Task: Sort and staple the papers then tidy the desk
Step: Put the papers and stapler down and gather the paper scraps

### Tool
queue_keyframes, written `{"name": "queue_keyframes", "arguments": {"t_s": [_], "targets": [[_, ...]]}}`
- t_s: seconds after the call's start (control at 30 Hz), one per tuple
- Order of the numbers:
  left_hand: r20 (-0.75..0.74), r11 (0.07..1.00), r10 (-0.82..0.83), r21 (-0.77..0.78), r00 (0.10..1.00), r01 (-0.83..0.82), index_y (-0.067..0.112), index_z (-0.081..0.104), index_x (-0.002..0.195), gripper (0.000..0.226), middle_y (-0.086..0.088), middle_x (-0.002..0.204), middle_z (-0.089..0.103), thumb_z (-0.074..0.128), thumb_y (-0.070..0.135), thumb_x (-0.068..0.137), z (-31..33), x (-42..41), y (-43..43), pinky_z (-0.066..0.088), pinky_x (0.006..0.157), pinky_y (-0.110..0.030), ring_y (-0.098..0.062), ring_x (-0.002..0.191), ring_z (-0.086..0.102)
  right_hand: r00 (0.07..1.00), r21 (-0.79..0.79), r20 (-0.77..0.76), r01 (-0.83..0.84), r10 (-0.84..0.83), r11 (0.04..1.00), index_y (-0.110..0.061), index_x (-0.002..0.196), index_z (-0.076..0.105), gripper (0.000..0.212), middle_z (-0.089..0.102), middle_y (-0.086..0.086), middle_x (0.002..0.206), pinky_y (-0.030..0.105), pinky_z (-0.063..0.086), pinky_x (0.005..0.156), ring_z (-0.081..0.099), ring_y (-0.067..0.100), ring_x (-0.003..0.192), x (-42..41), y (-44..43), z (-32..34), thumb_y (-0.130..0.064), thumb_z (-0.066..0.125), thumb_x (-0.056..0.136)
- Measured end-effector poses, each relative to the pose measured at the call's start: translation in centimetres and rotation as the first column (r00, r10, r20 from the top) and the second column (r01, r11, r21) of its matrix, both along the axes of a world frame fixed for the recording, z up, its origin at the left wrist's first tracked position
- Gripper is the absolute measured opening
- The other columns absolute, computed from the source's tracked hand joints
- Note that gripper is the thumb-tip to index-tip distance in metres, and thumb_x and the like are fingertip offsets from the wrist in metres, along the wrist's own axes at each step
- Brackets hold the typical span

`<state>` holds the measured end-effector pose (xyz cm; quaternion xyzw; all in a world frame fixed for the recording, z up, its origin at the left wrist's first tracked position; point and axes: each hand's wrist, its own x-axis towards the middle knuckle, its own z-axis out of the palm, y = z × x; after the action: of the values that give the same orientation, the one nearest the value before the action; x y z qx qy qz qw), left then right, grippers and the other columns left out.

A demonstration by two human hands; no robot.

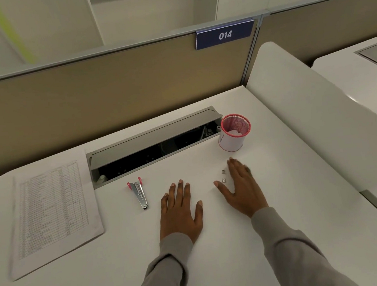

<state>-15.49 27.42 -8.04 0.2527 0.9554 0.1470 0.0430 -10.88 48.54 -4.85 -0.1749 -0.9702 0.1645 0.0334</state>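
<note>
Fingers (180, 190) of the left hand (179, 216) lie straight on the desk (216, 244), holding nothing, like the right hand (241, 188). The stapler (139, 193) lies just left of them, its long axis pointing away from the person, so the left hand is nearer.

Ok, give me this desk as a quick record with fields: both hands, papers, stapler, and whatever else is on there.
left hand: flat on the desk, holding nothing
right hand: fingers straight, beside two small metal pieces, possibly staples
papers: printed tables, stacked at the desk's left side
stapler: red and silver, lying left of the left hand
cup: red mesh, beyond the right hand, something white inside
cable tray: lid raised
</note>
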Motion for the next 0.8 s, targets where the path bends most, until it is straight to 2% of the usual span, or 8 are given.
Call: {"name": "queue_keyframes", "arguments": {"t_s": [0.1,0.17,0.27,0.4,0.53,0.67,0.73,0.8], "targets": [[0.002,1.0,0.003,-0.001,1.0,-0.003,0.025,0.014,0.158,0.068,0.005,0.167,0.005,0.018,0.057,0.099,0.1,0.0,0.0,0.002,0.125,-0.039,-0.015,0.154,-0.003,0.98,0.137,0.053,0.184,-0.193,0.973,-0.004,0.155,0.006,0.1,0.0,0.01,0.164,0.04,-0.005,0.122,-0.001,0.023,0.152,1.3,-1.3,-0.3,-0.078,0.015,0.089],[0.005,1.0,0.005,0.001,1.0,-0.005,0.025,0.014,0.158,0.068,0.005,0.167,0.006,0.018,0.057,0.099,0.1,0.1,0.0,0.004,0.125,-0.04,-0.015,0.154,-0.003,0.958,0.134,0.11,0.249,-0.264,0.959,-0.002,0.154,0.001,0.105,-0.007,0.013,0.164,0.045,-0.009,0.121,-0.007,0.025,0.151,1.9,-3.0,-1.0,-0.081,0.009,0.086],[0.001,1.0,0.006,-0.001,1.0,-0.006,0.025,0.013,0.158,0.068,0.005,0.166,0.003,0.018,0.057,0.099,0.0,0.1,-0.1,0.0,0.124,-0.037,-0.013,0.153,-0.005,0.946,0.089,0.156,0.271,-0.283,0.958,-0.003,0.153,-0.006,0.108,-0.013,0.012,0.163,0.045,-0.015,0.119,-0.013,0.024,0.151,0.9,-4.6,-1.6,-0.084,0.002,0.082],[0.01,1.0,0.001,0.011,1.0,-0.001,0.025,0.014,0.158,0.067,0.005,0.166,0.004,0.02,0.056,0.099,0.1,0.1,-0.1,0.0,0.124,-0.037,-0.013,0.153,-0.004,0.964,0.02,0.147,0.223,-0.223,0.975,-0.005,0.154,-0.007,0.107,-0.012,0.01,0.163,0.044,-0.008,0.122,-0.01,0.023,0.151,-1.1,-4.8,-1.1,-0.083,0.003,0.082],[0.006,1.0,0.001,0.001,1.0,-0.001,0.026,0.012,0.158,0.068,0.006,0.166,0.003,0.017,0.058,0.099,0.1,0.1,-0.1,-0.003,0.123,-0.036,-0.013,0.153,-0.007,0.965,-0.057,0.035,0.262,-0.26,0.963,-0.007,0.154,-0.007,0.109,-0.01,0.009,0.164,0.043,0.003,0.123,-0.007,0.023,0.152,-0.6,-4.7,-1.0,-0.085,0.014,0.081],[0.009,1.0,0.001,-0.001,1.0,-0.001,0.026,0.012,0.158,0.068,0.005,0.166,0.003,0.017,0.058,0.099,0.1,0.1,-0.1,-0.003,0.123,-0.036,-0.014,0.153,-0.006,0.959,-0.004,0.05,0.28,-0.279,0.96,-0.006,0.155,0.001,0.123,0.001,0.011,0.164,0.043,0.004,0.122,0.002,0.025,0.152,-0.5,-4.4,-1.5,-0.094,0.021,0.072],[0.008,1.0,0.003,0.002,1.0,-0.003,0.025,0.013,0.158,0.068,0.005,0.166,0.004,0.017,0.058,0.098,0.2,0.1,-0.1,-0.001,0.124,-0.037,-0.014,0.153,-0.004,0.943,0.02,0.03,0.33,-0.33,0.944,-0.007,0.152,0.018,0.119,0.02,0.014,0.16,0.046,0.014,0.121,0.017,0.03,0.148,-1.4,-3.7,-1.1,-0.094,0.028,0.071],[0.006,1.0,0.003,0.005,1.0,-0.003,0.025,0.015,0.158,0.068,0.005,0.166,0.006,0.018,0.057,0.099,0.2,0.1,-0.1,0.002,0.124,-0.038,-0.015,0.153,-0.002,0.928,0.065,-0.028,0.372,-0.371,0.926,-0.015,0.143,0.038,0.102,0.039,0.011,0.149,0.048,0.027,0.112,0.034,0.031,0.136,-2.4,-2.9,-0.6,-0.089,0.035,0.074]]}}
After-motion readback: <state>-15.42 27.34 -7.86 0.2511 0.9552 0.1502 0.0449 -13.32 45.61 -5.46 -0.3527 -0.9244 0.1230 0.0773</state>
